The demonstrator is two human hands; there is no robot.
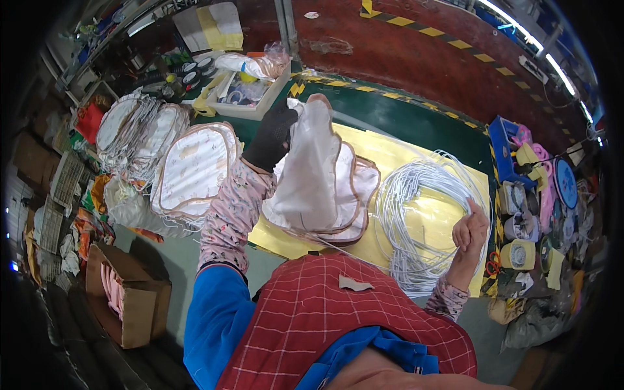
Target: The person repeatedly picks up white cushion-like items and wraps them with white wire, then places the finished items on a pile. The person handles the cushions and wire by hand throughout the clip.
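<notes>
Cord coil (392,198) on yellow sheet (374,144), green tabletop (364,101); red wall (416,62) beyond

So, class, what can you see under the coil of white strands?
A yellow sheet shows through the open middle of the coil and beside it. Whatever lies directly beneath its densest part is covered and cannot be seen.
</notes>
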